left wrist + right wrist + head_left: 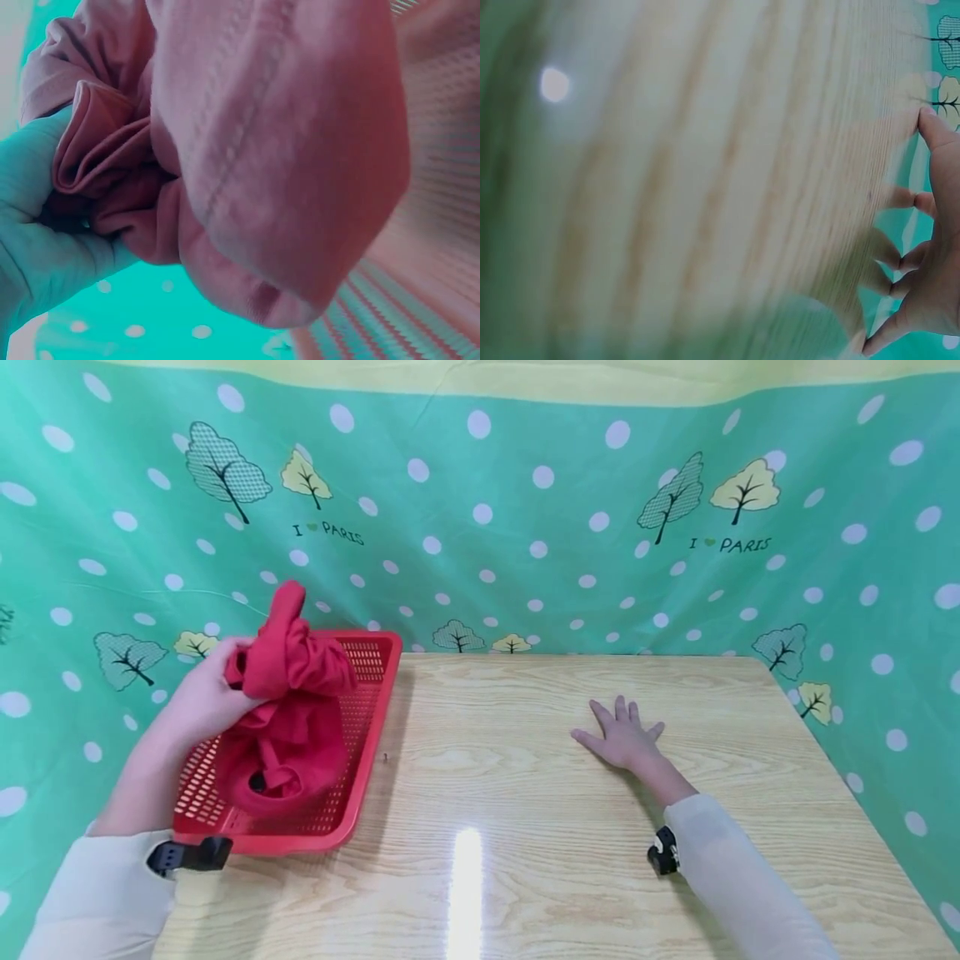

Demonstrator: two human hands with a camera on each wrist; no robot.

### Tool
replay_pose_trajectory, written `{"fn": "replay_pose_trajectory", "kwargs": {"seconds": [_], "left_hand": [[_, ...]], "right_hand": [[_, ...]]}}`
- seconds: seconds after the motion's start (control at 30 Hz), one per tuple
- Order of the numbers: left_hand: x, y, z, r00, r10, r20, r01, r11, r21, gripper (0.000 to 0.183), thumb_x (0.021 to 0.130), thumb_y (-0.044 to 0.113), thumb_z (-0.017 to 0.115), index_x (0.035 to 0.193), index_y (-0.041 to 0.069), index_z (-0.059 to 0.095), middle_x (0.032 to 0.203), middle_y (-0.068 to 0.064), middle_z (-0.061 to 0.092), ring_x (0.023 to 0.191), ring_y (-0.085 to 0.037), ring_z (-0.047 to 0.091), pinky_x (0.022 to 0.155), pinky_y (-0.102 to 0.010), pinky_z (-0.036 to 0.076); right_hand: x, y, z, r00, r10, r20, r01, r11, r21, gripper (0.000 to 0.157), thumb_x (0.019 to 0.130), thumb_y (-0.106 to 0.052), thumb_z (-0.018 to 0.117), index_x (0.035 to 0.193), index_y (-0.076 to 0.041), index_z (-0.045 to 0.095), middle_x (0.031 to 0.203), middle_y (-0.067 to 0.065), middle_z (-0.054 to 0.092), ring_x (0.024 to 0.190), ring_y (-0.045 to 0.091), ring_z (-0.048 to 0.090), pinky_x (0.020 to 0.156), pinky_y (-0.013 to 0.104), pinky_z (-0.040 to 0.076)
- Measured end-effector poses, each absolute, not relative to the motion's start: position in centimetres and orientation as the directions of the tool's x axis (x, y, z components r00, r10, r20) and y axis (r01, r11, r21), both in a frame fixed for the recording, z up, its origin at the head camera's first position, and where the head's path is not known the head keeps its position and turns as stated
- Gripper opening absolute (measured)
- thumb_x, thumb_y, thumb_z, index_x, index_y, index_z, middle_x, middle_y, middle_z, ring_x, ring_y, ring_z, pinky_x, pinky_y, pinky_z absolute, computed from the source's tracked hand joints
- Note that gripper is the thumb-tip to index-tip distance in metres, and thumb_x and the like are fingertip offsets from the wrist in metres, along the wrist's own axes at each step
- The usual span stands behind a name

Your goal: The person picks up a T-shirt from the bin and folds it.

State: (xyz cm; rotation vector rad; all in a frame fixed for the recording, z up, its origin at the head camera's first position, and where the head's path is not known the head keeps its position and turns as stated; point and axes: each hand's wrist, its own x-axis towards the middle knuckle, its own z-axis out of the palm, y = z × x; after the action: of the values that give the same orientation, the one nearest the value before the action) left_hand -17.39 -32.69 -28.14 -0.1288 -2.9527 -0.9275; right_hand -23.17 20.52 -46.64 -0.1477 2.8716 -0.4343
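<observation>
A bunched red cloth garment [300, 727] with stitched seams hangs over the red plastic basket [386, 668]. My left hand [213, 689] grips its upper part from the left side. Lower in the bundle, a small black spot and a knotted strip of cloth show in the head view. Close up in the left wrist view, folds of the garment [285, 150] spill out past the thumb and hide most of the fingers. My right hand [622, 739] rests on the wooden table with its fingers spread and holds nothing.
The basket stands at the table's left, its perforated walls partly covered by the garment. A green polka-dot curtain [510, 568] hangs behind the wooden table [517, 760] and along its sides. Dark devices are strapped to both wrists.
</observation>
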Motion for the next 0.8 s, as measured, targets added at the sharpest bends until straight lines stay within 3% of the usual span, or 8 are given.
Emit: {"fn": "replay_pose_trajectory", "kwargs": {"seconds": [0.23,0.53,0.8], "left_hand": [[-17.9,-30.1,-24.6,-0.991,0.068,0.112,0.122,0.791,0.6,0.06,0.089,0.024,0.062,0.138,0.008,0.03,0.125,-0.023,0.047,0.109,-0.038,0.049,0.08,-0.038,0.044],[-19.6,-23.6,-22.9,-0.977,0.126,0.174,0.212,0.708,0.674,0.058,0.084,0.017,0.067,0.134,0.014,0.037,0.123,-0.018,0.053,0.111,-0.031,0.051,0.092,-0.046,0.041],[-21.6,-18.4,-23.8,-0.967,0.195,0.167,0.254,0.645,0.721,0.057,0.082,0.014,0.069,0.131,0.015,0.04,0.121,-0.014,0.054,0.111,-0.028,0.053,0.094,-0.044,0.044]], "right_hand": [[-23.2,20.8,-46.8,-0.968,-0.132,-0.215,-0.064,0.952,-0.3,0.089,0.085,-0.075,0.03,0.151,-0.017,0.013,0.151,0.033,-0.003,0.137,0.054,-0.006,0.089,0.083,-0.007],[-23.3,20.8,-46.6,-0.968,-0.129,-0.217,-0.054,0.945,-0.322,0.09,0.085,-0.074,0.033,0.151,-0.015,0.015,0.152,0.032,-0.002,0.138,0.054,-0.005,0.089,0.083,-0.006],[-23.7,20.7,-45.4,-0.974,-0.156,-0.166,-0.075,0.908,-0.411,0.088,0.087,-0.071,0.036,0.15,-0.012,0.019,0.152,0.031,0.007,0.14,0.05,0.005,0.095,0.08,0.002]]}}
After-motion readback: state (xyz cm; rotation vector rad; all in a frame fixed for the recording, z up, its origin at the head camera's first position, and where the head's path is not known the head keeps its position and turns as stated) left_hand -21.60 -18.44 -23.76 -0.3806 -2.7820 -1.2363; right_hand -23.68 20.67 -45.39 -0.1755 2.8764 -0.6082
